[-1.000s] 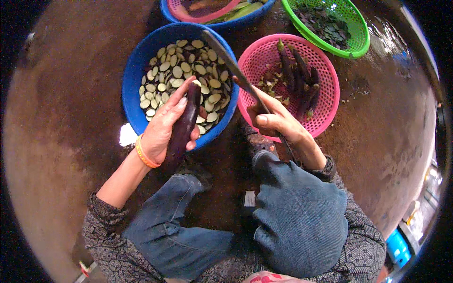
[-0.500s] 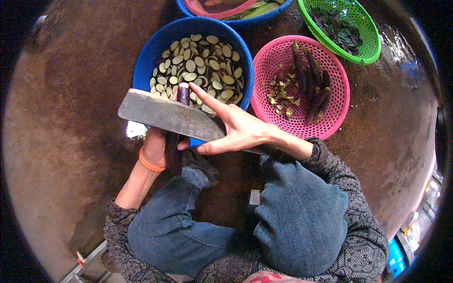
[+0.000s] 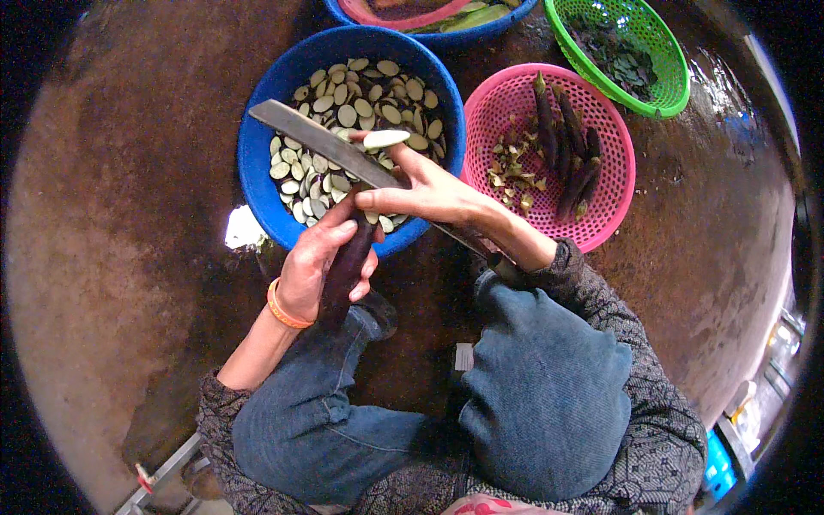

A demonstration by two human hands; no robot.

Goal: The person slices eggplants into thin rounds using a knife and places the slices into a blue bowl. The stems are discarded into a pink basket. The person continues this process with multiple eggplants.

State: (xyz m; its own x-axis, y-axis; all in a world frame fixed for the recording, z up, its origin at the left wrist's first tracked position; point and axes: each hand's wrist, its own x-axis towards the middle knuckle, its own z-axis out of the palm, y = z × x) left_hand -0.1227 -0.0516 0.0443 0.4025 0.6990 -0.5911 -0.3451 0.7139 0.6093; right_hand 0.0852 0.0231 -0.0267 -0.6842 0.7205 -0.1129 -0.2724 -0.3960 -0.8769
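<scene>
My left hand (image 3: 307, 268) is closed around a dark purple eggplant (image 3: 346, 268), held upright at the near rim of a blue basin (image 3: 254, 184). In my right hand (image 3: 433, 196) is a wide-bladed knife (image 3: 311, 138), its blade seen nearly edge-on, slanting over the basin. My right thumb rests near the eggplant's top, whose cut end is hidden by blade and fingers. A pale eggplant slice (image 3: 386, 138) lies by my right fingertips, beyond the blade. Many oval, purple-skinned slices (image 3: 302, 172) fill the basin below.
Right of the basin stands a pink colander (image 3: 620, 163) with several whole eggplants (image 3: 562, 142) and cut-off stem caps (image 3: 513, 172). Farther right is a green basket (image 3: 680, 69) of dark leaves. Another blue basin (image 3: 481, 33) sits at the far edge. My knees are close below my hands.
The knife has turned from showing its broad face to nearly edge-on, its tip farther away. A slice now lies by my right fingertips. My left hand and the eggplant have shifted right.
</scene>
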